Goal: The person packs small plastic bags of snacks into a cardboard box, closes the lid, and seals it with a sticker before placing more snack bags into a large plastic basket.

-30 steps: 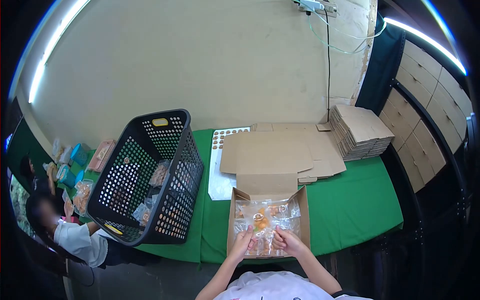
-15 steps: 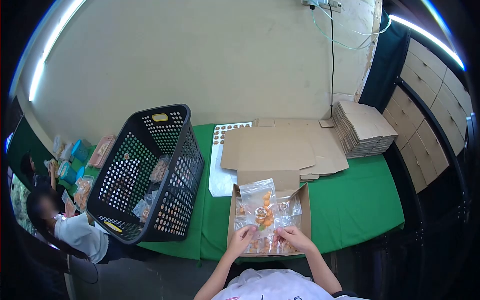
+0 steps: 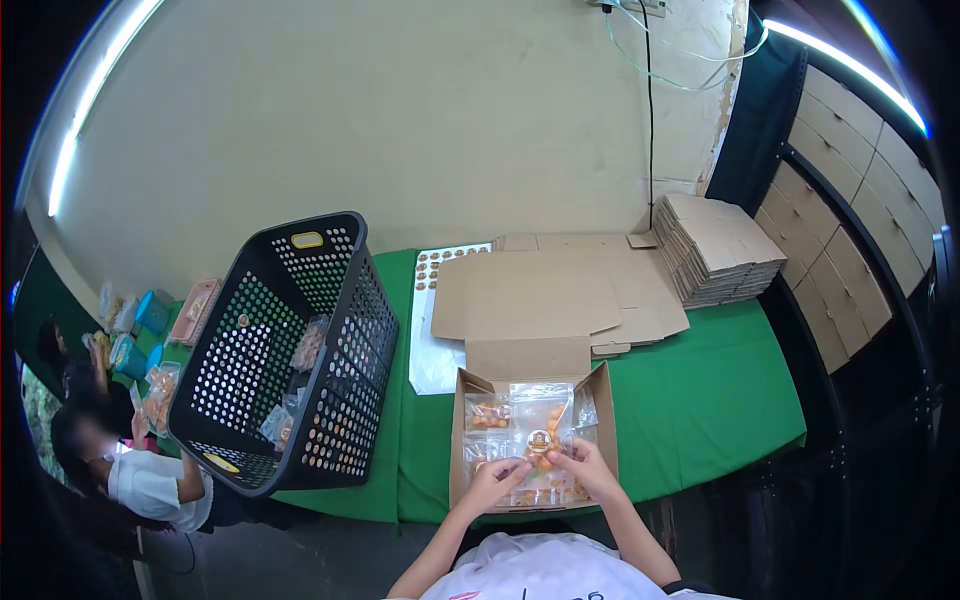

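Note:
A clear zip bag of orange snack pieces [image 3: 540, 415] with a round label is held over the open cardboard box [image 3: 459, 440]. My left hand [image 3: 497, 483] pinches its lower left side. My right hand [image 3: 587, 468] pinches the lower right side, fingers closed on the plastic. Below it in the box lie several similar snack bags [image 3: 487, 412], partly covered by the held bag and my hands. The box's lid [image 3: 530, 358] stands raised at the far side.
A large black laundry basket [image 3: 340, 400] with several bags inside stands to the left. Behind the box are flat cardboard pieces [image 3: 530, 295], a sticker sheet [image 3: 432, 350] and a stack of folded boxes [image 3: 720, 250]. Two people work at far left, one in a white shirt [image 3: 160, 488].
The held bag has come down and slightly to the right relative to the box, and my hands have shifted with it. The whole view has moved slightly.

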A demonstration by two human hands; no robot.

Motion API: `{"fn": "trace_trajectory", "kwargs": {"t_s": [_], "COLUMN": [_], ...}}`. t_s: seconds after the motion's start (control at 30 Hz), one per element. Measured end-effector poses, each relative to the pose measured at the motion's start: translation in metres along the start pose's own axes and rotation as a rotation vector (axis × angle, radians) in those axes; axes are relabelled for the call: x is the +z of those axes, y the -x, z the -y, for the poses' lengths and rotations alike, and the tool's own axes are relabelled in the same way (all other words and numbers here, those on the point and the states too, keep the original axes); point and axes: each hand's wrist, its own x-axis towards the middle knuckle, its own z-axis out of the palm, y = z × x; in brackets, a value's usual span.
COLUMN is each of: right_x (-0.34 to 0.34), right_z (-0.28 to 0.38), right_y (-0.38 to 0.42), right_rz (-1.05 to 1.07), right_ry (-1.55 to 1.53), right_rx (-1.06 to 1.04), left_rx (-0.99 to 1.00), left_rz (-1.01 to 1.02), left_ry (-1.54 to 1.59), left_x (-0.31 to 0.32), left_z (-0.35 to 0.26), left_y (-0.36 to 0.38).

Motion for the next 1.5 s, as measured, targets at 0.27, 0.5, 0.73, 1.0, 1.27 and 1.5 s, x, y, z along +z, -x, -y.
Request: {"fn": "trace_trajectory", "kwargs": {"t_s": [0.27,0.5,0.73,1.0,1.27,1.5], "right_x": [-0.061,-0.063,-0.036,-0.031,-0.032,-0.035], "right_z": [-0.094,-0.157,-0.125,-0.127,-0.086,-0.115], "right_y": [-0.015,-0.014,-0.005,-0.011,-0.064,-0.127], "right_rz": [-0.152,-0.395,-0.194,-0.193,-0.176,-0.166], "right_ry": [0.323,0.858,1.118,1.179,1.124,1.298], "right_rx": [0.142,0.124,0.060,0.096,-0.053,-0.006], "left_rx": [0.297,0.117,0.138,0.184,0.194,0.330], "left_rz": [-0.030,0.137,0.117,0.012,-0.122,-0.235], "left_ry": [-0.763,-1.066,-1.063,-0.947,-0.794,-0.828], "left_x": [0.000,0.013,0.014,0.012,0.001,-0.028], "left_z": [0.081,0.114,0.114,0.114,0.117,0.101], "left_y": [-0.031,-0.025,-0.019,-0.020,-0.020,-0.097]}}
